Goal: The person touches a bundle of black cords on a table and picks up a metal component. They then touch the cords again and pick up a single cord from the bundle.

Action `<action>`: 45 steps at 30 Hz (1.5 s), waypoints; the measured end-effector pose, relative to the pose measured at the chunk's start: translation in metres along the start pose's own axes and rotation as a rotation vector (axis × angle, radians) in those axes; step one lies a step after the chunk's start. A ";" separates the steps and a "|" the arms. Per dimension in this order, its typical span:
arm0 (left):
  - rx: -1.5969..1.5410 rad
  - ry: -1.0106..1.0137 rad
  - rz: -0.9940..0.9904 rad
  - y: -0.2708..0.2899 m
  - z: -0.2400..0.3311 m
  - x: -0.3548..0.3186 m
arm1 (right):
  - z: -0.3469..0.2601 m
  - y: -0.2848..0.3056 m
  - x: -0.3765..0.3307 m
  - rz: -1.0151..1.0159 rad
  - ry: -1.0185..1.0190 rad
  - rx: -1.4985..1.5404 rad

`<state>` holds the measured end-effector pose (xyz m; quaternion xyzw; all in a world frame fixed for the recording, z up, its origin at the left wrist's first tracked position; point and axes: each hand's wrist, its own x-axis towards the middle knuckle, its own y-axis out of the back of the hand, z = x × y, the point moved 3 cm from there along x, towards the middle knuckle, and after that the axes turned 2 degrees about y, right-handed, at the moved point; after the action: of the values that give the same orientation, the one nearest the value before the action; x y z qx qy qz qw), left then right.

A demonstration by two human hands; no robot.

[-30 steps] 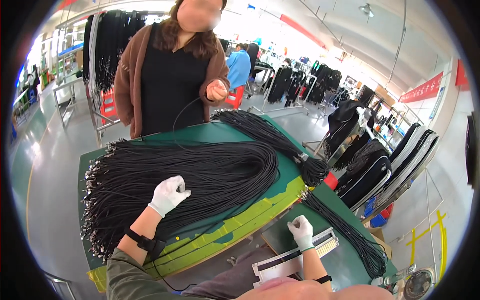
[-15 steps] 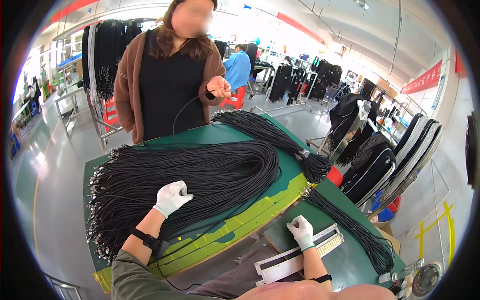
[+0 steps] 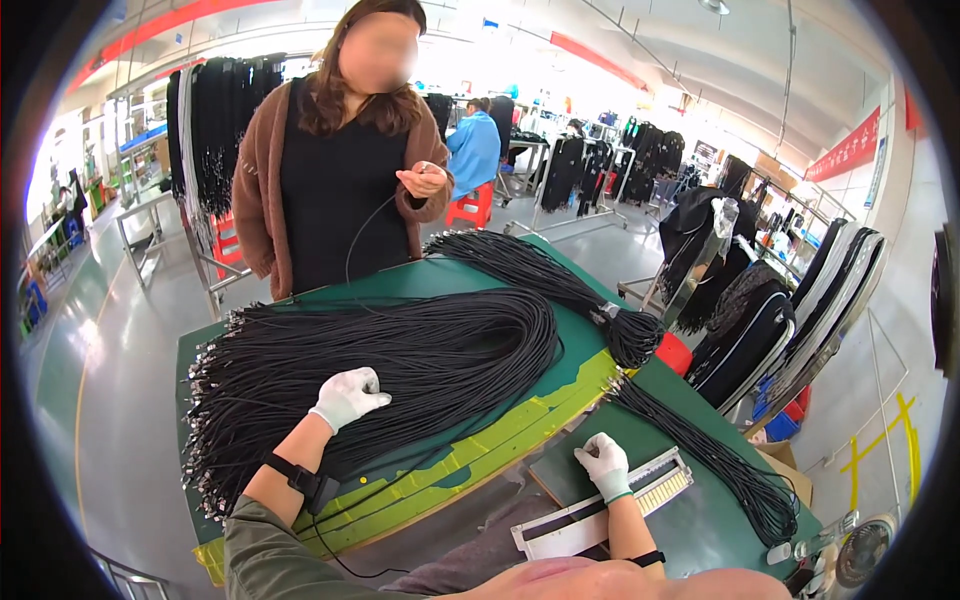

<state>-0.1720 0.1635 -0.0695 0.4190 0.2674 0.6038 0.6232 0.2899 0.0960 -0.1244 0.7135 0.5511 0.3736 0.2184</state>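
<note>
My left hand [image 3: 350,397], in a white glove, rests on a wide bundle of black cables [image 3: 450,335]. Its fingers are curled closed, and no cable shows running out of them. The bundle bends in a loop at its right, and its many metal ends [image 3: 200,430] lie at the left. Over the right part of the table my right hand [image 3: 604,467], gloved too, is closed in a loose fist with nothing seen in it. Beside that wrist lies a long white tray-like fixture [image 3: 570,537] with a row of yellowish pieces.
Across the table, a person in a brown cardigan [image 3: 262,175] holds up one thin black cable [image 3: 368,232]. A tied cable bundle [image 3: 520,265] lies at the far side, another [image 3: 700,450] at right. Yellow-green tape [image 3: 480,450] covers the table's near edge. A small fan [image 3: 866,545] stands lower right.
The other person's raised hand has turned and shifted slightly left and down with the cable. My hands keep nearly the same place and pose; the view has tilted a little.
</note>
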 end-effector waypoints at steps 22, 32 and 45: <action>-1.186 -0.109 -0.142 0.016 0.053 0.029 | 0.000 0.002 -0.004 0.015 0.011 0.029; -1.915 -0.214 0.014 0.047 0.058 0.055 | -0.005 0.006 0.002 0.017 -0.059 0.113; -2.032 -0.113 -0.104 0.021 0.042 0.053 | -0.006 0.004 -0.002 0.010 -0.081 0.104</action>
<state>-0.1408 0.2047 -0.0212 -0.2926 -0.3837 0.4968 0.7213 0.2877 0.0923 -0.1186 0.7411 0.5568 0.3164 0.2015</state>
